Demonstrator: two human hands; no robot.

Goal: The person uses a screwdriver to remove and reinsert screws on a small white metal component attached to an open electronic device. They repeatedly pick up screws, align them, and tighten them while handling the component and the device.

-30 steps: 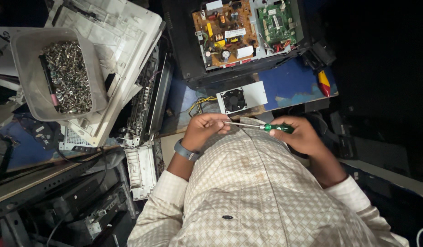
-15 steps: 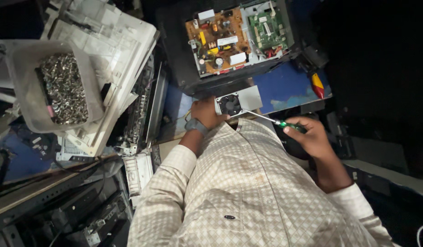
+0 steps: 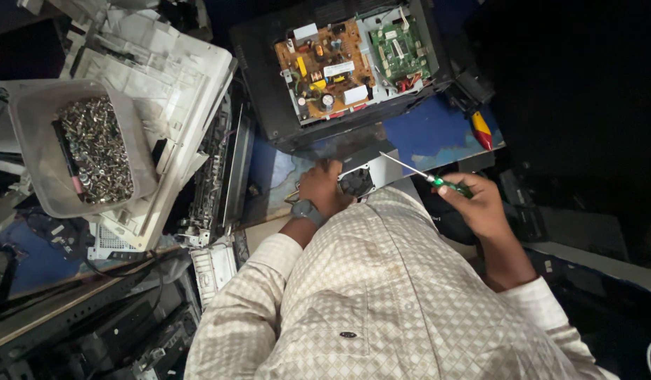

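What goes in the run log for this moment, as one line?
left hand: on small fan unit | right hand: holds green-handled screwdriver | opened device: boards exposed | tub of screws: left
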